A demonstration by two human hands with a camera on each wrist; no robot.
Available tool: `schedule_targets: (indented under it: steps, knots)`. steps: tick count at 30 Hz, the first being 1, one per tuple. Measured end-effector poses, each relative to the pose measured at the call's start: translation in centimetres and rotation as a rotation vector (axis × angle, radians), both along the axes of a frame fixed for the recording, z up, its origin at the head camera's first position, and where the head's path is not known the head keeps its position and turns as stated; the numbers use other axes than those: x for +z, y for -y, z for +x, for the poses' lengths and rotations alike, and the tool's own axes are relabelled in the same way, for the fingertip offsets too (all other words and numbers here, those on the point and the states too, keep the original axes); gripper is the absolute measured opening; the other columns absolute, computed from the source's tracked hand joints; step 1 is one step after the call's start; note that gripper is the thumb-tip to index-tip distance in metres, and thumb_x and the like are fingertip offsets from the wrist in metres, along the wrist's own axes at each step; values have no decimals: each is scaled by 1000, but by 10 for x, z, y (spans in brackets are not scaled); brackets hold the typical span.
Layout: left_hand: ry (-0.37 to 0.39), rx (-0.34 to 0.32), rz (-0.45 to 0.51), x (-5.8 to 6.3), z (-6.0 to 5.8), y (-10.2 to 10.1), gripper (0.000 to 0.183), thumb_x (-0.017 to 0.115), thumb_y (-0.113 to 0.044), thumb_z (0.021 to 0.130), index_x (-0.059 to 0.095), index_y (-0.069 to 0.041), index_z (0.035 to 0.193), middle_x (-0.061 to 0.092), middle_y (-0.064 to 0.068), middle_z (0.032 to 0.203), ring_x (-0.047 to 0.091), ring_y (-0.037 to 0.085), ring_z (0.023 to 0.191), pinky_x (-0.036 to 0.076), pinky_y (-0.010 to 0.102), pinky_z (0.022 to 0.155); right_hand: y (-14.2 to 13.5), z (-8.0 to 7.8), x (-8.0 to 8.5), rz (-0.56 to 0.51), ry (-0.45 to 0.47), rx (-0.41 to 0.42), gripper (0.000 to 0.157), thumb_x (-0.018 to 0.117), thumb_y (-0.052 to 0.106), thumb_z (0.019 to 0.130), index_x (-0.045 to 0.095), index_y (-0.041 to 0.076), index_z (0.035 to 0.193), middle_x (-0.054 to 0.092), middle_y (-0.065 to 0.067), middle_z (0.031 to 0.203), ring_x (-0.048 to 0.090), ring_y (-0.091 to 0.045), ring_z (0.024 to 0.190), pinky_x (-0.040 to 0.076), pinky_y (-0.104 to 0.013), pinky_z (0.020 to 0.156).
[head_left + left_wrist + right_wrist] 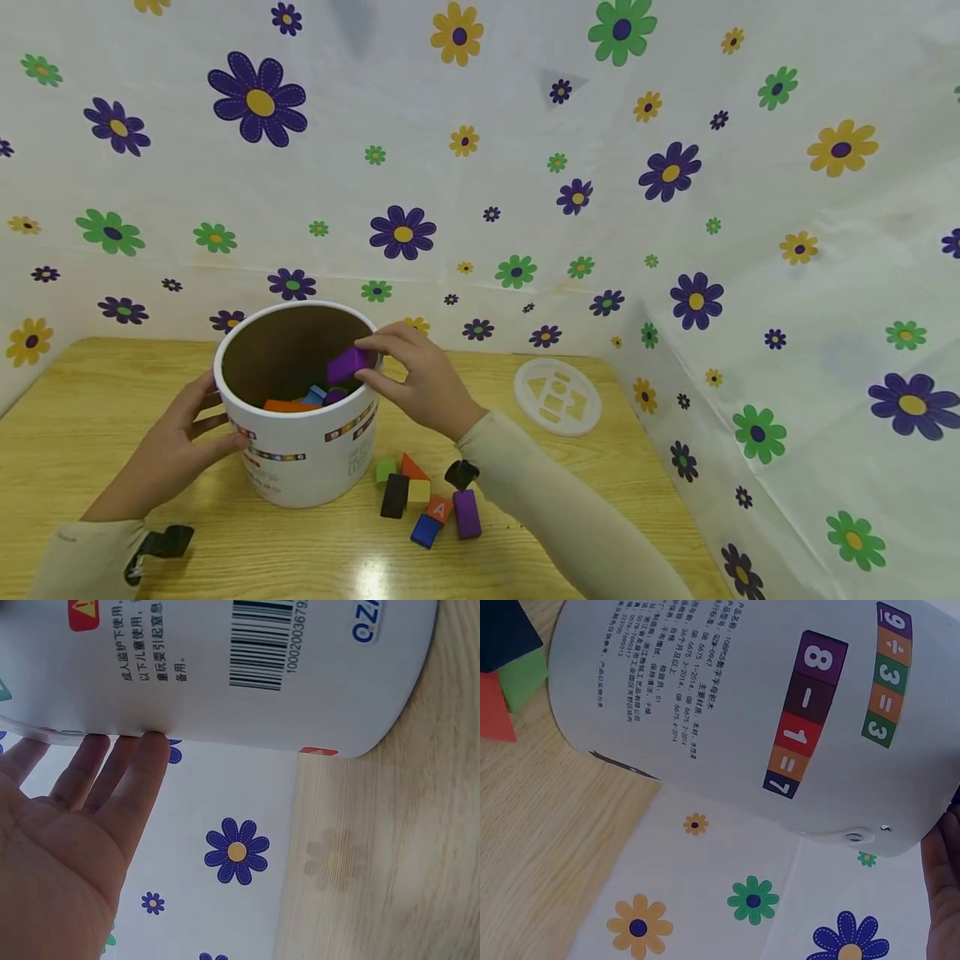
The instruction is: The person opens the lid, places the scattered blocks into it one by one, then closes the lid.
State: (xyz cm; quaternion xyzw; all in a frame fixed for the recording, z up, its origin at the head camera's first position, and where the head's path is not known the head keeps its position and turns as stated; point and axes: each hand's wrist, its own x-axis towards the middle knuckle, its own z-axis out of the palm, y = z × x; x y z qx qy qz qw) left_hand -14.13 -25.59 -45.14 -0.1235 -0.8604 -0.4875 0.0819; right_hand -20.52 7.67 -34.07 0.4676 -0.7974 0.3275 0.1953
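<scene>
A white round bucket [307, 454] with printed labels stands on the table, its mouth tilted toward me in the head view. My left hand [168, 446] rests on its left side, thumb at the front, fingers spread along the wall. In the left wrist view, the fingertips [154, 742] touch the bucket's wall. My right hand [423, 379] pinches a purple block [347, 366] between thumb and fingers, just inside the right rim. Below that block, an orange block [291, 406] and a blue block [314, 395] lie in the bucket.
In front of the bucket lie several loose blocks, among them a black block [394, 496], a purple block [467, 514] and a blue block [425, 531]. A white round lid [558, 397] with shaped cut-outs lies back right. Flowered cloth [510, 217] hangs behind the wooden table [585, 492].
</scene>
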Motion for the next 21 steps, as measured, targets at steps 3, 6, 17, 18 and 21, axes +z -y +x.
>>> schedule_targets:
  steps: [3,6,17,18,21]
  knots:
    - [-8,-10,6,0,1,0,99,79,-17,93,15,-38,166,30,11,163,36,-10,122,43,2,90,2,-1,1,-15,55,22,31,78,12,94,71,3,123,65,-7,119,63,-16,106,51,-14,99]
    - [-11,-16,9,0,1,1,98,78,-17,94,15,-37,166,30,11,163,36,-11,122,44,3,90,2,-2,1,-25,93,29,30,78,11,93,71,3,122,66,-6,118,63,-17,104,52,-16,98]
    - [-9,-12,-1,1,-1,0,99,79,-18,94,14,-39,166,30,14,163,36,-11,122,42,2,89,-12,-4,-3,-19,40,16,30,76,10,95,71,3,124,66,-7,120,63,-18,110,53,-17,99]
    - [-8,-12,-1,1,-1,0,99,79,-18,94,13,-39,166,30,14,163,36,-10,122,42,2,89,-16,-5,-5,-15,27,8,29,76,10,95,71,3,123,66,-7,119,63,-18,111,54,-18,98]
    - [-8,-14,-4,1,-1,0,99,79,-18,94,13,-38,166,30,15,163,36,-10,122,42,2,89,-32,-7,-14,1,17,-18,27,76,9,95,71,4,121,65,-6,117,63,-18,109,56,-18,94]
